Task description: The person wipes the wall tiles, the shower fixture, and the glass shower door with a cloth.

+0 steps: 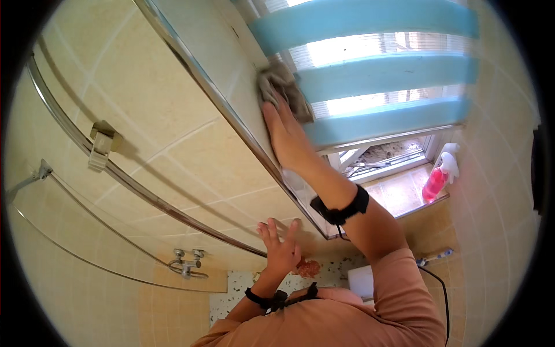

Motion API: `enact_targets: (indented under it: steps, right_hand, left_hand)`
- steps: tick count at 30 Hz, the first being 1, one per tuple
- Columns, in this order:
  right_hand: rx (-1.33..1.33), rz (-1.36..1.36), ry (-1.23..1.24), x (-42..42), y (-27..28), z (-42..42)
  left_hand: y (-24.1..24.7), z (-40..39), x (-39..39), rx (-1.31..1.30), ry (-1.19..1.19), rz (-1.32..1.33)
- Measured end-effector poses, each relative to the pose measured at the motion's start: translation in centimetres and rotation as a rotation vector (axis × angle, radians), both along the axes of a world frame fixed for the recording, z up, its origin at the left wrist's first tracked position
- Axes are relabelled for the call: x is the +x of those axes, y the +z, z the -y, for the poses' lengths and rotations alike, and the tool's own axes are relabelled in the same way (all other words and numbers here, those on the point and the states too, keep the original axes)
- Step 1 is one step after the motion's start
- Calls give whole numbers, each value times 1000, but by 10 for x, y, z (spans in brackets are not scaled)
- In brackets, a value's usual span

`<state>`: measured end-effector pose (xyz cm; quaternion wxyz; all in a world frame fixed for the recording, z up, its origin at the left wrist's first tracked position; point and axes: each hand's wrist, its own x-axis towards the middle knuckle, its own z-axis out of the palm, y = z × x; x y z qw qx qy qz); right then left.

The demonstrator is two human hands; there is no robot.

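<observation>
High up beside the window, my right hand (286, 134) presses a crumpled grey-brown cloth (295, 93) against the side wall of the window recess (243, 82). Part of the cloth touches the edge of a blue-and-sheer striped roller blind (368, 76). Lower down, my left hand (281, 250) has its fingers spread at the beige tiled wall (190, 169) and holds nothing. Whether its fingertips touch the tiles, I cannot tell. A shiny metal edge trim (217, 97) runs along the corner between the wall and the recess.
A spray bottle of pink liquid (435, 182) stands on the tiled windowsill (396, 195), below a partly uncovered window (390, 158). At left are a curved chrome rail (143, 191), a shower hose (108, 214) and a mixer tap (186, 264). A white box-like object (360, 279) is low down.
</observation>
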<state>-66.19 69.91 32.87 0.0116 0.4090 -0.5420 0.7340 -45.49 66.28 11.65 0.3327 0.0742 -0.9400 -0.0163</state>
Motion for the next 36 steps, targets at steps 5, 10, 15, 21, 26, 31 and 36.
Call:
enact_targets:
  steps: [5,10,15,21,26,31,36]
  right_hand:
    - [52,59,133,10,17,-11]
    - [-108,-237,182,-9,106,4]
    - [-186,-219,260,-24,133,14]
    - [-251,-438,89,20,44,-30]
    - [-159,-586,21,57,-6,-52]
    - [-300,-699,-130,36,62,-21]
    - [-389,-798,-276,31,101,-11]
  left_hand:
    - [-14,5,-9,-130,91,68]
    - [-25,13,-13,-196,115,40]
    - [-31,16,-14,-201,105,61]
    - [-38,13,-21,-190,149,-33]
    - [-50,27,-14,389,89,221]
    - [-41,16,-14,-209,116,13]
    - [-31,8,-16,-194,112,56]
